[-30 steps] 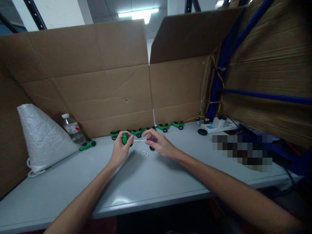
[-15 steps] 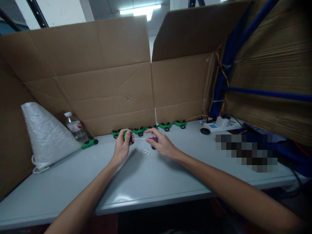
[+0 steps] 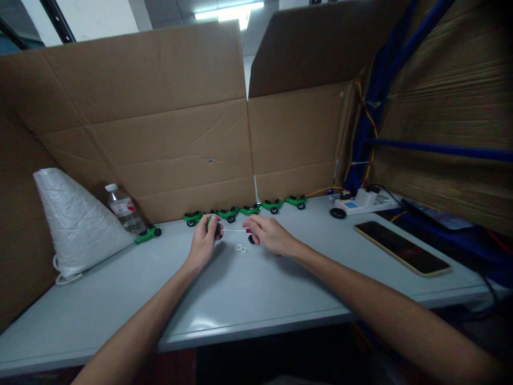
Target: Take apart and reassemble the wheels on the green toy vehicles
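Note:
My left hand (image 3: 202, 240) is closed around a small green toy vehicle with black wheels (image 3: 218, 231), most of it hidden by the fingers. My right hand (image 3: 273, 236) grips the dark red handle of a screwdriver (image 3: 234, 230). Its thin metal shaft runs level to the left, its tip end at the toy; the exact contact point is too small to make out. Just below the right fingertips lies a black wheel (image 3: 251, 239), partly covered. Two white rings (image 3: 241, 248) rest on the table between the hands.
Several green toy vehicles (image 3: 296, 202) line the cardboard wall (image 3: 168, 144) behind the white table (image 3: 200, 315). At left are a white bag (image 3: 80, 230), a bottle (image 3: 124, 208) and another green toy (image 3: 148, 235). A phone (image 3: 403, 248), power strip (image 3: 371, 203) and black disc (image 3: 337, 213) occupy the right.
My right hand has shifted slightly right, its fingers closing more tightly around the screwdriver handle. The left hand keeps hold of the toy vehicle, nearly in place.

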Available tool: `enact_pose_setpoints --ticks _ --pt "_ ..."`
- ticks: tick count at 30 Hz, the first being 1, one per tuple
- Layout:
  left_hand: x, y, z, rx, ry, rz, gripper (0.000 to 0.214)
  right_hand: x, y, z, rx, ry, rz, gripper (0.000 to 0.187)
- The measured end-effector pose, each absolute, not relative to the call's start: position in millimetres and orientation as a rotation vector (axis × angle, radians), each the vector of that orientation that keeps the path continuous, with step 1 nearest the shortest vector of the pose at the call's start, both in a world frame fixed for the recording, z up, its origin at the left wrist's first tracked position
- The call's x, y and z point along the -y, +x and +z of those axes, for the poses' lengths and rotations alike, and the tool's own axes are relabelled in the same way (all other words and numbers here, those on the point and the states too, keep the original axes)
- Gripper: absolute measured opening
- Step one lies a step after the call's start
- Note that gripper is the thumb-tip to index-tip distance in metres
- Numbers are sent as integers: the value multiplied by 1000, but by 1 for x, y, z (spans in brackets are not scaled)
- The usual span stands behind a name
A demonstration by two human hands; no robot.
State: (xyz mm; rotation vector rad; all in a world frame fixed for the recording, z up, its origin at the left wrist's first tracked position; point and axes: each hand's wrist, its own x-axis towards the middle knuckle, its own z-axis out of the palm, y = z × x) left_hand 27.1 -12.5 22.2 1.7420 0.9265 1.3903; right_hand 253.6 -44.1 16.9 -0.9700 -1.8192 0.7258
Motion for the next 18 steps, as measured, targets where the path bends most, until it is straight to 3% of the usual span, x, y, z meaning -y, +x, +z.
enact_pose_setpoints --ticks 2,6,9,11,15,18 --pt "10 26 19 -930 1770 1372 42 47 253 17 1843 -999 674 36" --pt "5 24 14 -935 1739 1393 42 50 253 18 1859 -908 494 11" --pt "5 23 13 -937 1741 1391 43 50 253 16 1892 -837 449 19" --pt "6 23 14 -943 1749 1391 44 49 254 14 1930 -875 490 10" --pt "9 25 17 -952 1759 1375 44 50 254 13 1989 -965 450 27" --pt "11 25 18 -954 1754 1379 44 52 255 14 1982 -921 363 11"
